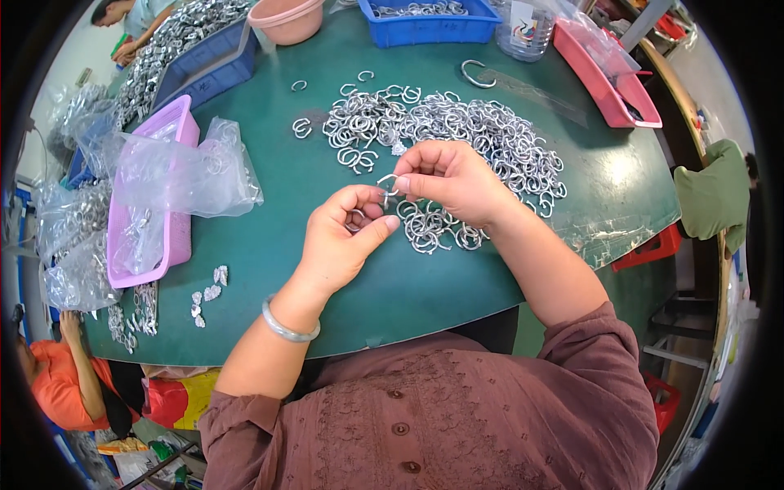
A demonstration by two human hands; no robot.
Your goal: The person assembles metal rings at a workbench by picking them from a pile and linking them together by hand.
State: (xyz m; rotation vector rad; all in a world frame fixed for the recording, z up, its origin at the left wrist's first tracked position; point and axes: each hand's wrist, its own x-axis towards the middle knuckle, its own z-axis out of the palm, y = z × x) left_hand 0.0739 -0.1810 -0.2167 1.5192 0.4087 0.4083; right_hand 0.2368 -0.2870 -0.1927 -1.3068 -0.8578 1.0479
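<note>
Both my hands meet over the green table (286, 253). My right hand (449, 180) pinches a small silvery open metal ring (389, 181) between thumb and fingertips. Close against it, my left hand (347, 229) has its fingers curled round metal rings, one of them (354, 218) showing near the palm; how many it holds I cannot tell. Beyond my hands spreads a large pile of similar open rings (490, 135). A smaller heap of rings (429, 227) lies just under my right hand. A few loose rings (301, 127) sit left of the big pile.
A purple basket (181, 147) with clear plastic bags (216, 171) stands at left, near small silvery leaf-like pieces (212, 292). Blue trays (433, 31), a pink bowl (286, 20), a plastic jar (524, 33) and a red tray (608, 86) line the far side. Other people sit at left.
</note>
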